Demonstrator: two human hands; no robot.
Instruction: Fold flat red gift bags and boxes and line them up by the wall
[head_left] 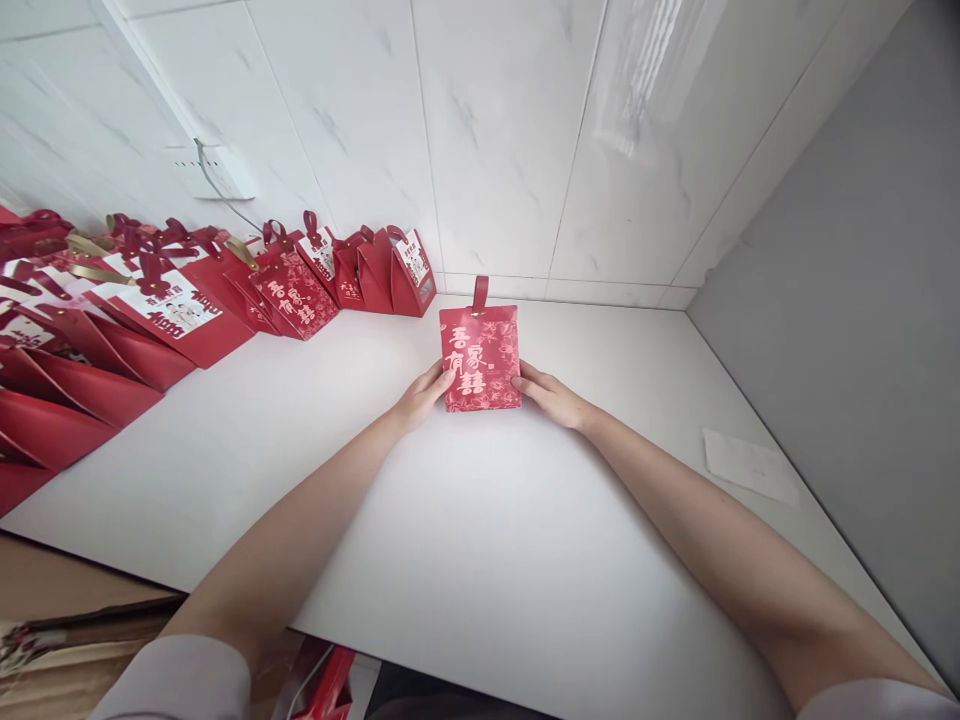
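Observation:
A red gift box (491, 350) with pale Chinese lettering, a flower pattern and a ribbon loop handle (480, 291) on top stands upright at the far middle of the white table (480, 540). My left hand (426, 393) grips its left edge, thumb on the front. On the opposite edge, my right hand (553, 395) holds it the same way. The fingers behind the box are partly hidden.
Many red gift boxes (300, 297) with ribbon handles line the table's left side and back. A tiled wall (495, 130) with a socket (214, 172) and cable rises behind. A grey panel (840, 250) bounds the right. A white sheet (750, 465) lies nearby.

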